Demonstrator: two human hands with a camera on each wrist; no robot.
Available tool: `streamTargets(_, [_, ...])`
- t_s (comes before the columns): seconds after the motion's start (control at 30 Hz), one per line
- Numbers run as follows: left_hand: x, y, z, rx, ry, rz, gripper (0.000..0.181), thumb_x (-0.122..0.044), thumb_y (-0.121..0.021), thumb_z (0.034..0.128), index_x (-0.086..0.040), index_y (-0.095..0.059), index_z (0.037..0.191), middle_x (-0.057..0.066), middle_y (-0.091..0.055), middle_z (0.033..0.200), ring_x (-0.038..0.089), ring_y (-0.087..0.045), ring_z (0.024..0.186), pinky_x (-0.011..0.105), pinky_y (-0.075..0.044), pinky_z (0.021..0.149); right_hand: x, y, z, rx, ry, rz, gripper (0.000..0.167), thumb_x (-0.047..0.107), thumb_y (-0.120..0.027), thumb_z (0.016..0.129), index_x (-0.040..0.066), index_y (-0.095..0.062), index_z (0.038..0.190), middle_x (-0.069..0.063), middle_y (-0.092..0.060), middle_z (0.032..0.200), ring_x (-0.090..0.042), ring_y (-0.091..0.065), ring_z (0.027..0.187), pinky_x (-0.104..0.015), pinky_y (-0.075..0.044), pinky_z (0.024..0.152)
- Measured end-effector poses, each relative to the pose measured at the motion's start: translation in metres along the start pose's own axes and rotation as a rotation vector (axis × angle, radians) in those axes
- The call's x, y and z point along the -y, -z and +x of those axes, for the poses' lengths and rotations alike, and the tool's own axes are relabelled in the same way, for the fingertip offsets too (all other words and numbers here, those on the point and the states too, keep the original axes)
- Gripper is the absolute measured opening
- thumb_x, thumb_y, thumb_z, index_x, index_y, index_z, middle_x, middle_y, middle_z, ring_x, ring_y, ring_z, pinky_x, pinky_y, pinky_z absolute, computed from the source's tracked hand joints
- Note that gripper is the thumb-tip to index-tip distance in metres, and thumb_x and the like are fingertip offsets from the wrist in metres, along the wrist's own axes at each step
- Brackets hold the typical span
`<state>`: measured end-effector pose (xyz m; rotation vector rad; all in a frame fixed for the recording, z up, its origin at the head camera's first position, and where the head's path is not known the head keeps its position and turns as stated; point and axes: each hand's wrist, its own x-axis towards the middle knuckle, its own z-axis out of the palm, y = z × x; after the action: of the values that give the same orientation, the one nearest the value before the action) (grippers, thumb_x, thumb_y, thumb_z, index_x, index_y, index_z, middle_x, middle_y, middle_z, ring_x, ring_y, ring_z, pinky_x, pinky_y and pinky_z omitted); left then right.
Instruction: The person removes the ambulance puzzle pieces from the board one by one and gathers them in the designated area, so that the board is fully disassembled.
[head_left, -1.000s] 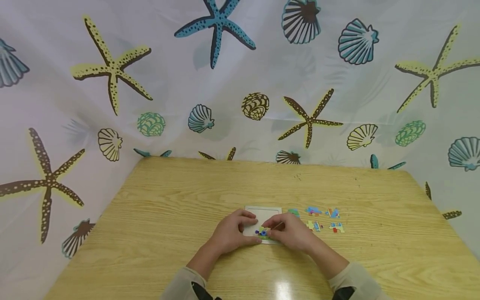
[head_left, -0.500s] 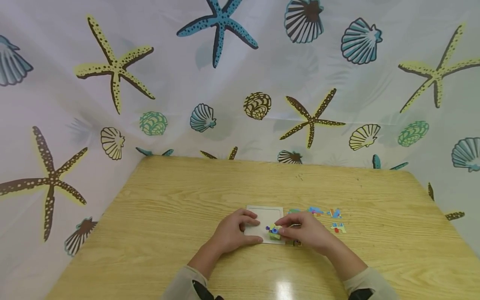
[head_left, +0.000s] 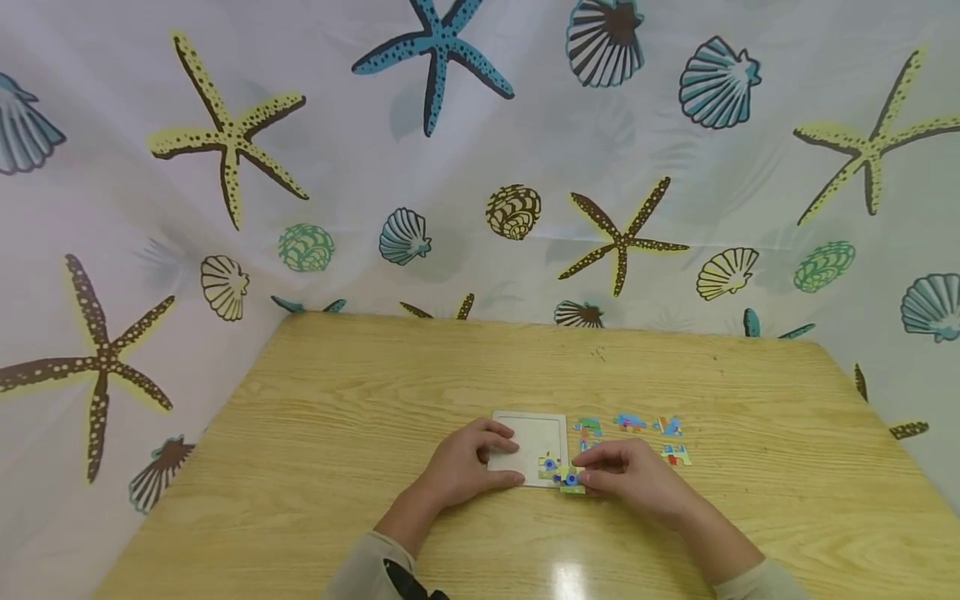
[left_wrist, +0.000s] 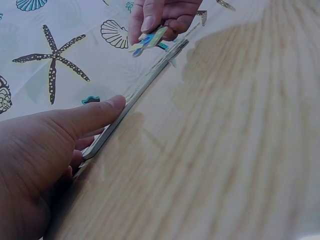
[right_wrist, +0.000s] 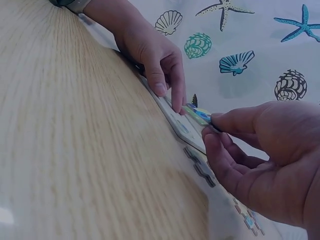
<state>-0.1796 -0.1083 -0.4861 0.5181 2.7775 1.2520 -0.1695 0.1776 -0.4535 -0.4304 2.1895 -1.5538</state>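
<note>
A white puzzle tray (head_left: 525, 427) with a raised rim lies in front of me in the head view. My left hand (head_left: 467, 467) holds its left side, thumb at the front edge and fingers over the surface. One yellow-and-blue jigsaw piece (head_left: 548, 465) lies in the tray's lower right. Between right thumb and forefinger, my right hand (head_left: 637, 481) pinches another jigsaw piece (head_left: 572, 480), yellow, green and blue, over the tray's front right corner. The right wrist view shows this held piece (right_wrist: 199, 115) tilted, raised above the tray (right_wrist: 176, 125).
Several loose jigsaw pieces lie right of the tray, among them a green one (head_left: 589, 426), a blue one (head_left: 628, 420) and a yellow-and-red one (head_left: 676, 455). The wooden table (head_left: 337, 400) meets a shell-printed cloth (head_left: 465, 167) at the back and sides.
My right hand has let go of one piece in the tray's lower right, moved right and picked up another piece beside it. The left hand stays on the tray.
</note>
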Motion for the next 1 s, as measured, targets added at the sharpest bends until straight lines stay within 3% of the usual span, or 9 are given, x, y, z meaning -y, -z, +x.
streamTargets(0.3, [-0.002,0.001,0.000,-0.009,-0.003,-0.008,0.039,-0.041,-0.087,0.0752,-0.021,-0.077,0.107,-0.009,-0.064,0.122,0.008,-0.049,0.082,0.022,-0.042,0.073,-0.005,0.022,-0.014,-0.024,-0.005,-0.006,0.036,0.022,-0.071,0.094,-0.004,-0.068,0.118,-0.013,-0.070,0.114,-0.014,-0.071,0.094,-0.028,-0.058,0.080])
streamTargets(0.63, [0.000,0.000,0.000,-0.008,-0.001,-0.002,0.039,-0.042,-0.087,0.0747,-0.021,-0.077,0.106,-0.010,-0.064,0.122,0.008,-0.049,0.083,0.022,-0.042,0.073,-0.014,0.045,-0.027,-0.104,-0.059,-0.046,0.034,0.021,-0.069,0.095,-0.005,-0.068,0.117,-0.015,-0.070,0.115,-0.017,-0.069,0.097,-0.027,-0.058,0.081])
streamTargets(0.83, [0.002,0.000,0.000,-0.007,0.004,0.001,0.039,-0.043,-0.087,0.0746,-0.022,-0.077,0.106,-0.010,-0.064,0.122,0.007,-0.049,0.083,0.022,-0.042,0.073,-0.016,0.046,-0.031,-0.170,-0.087,-0.117,0.030,0.016,-0.070,0.094,-0.006,-0.069,0.113,-0.014,-0.072,0.108,-0.014,-0.069,0.091,-0.026,-0.057,0.075])
streamTargets(1.0, [0.002,-0.002,0.001,-0.011,0.010,-0.002,0.039,-0.043,-0.087,0.0740,-0.022,-0.078,0.105,-0.011,-0.064,0.121,0.008,-0.049,0.082,0.022,-0.041,0.073,-0.017,0.042,-0.033,-0.257,-0.118,-0.242,0.024,0.016,-0.076,0.088,-0.001,-0.072,0.105,-0.007,-0.073,0.096,-0.014,-0.068,0.084,-0.024,-0.055,0.070])
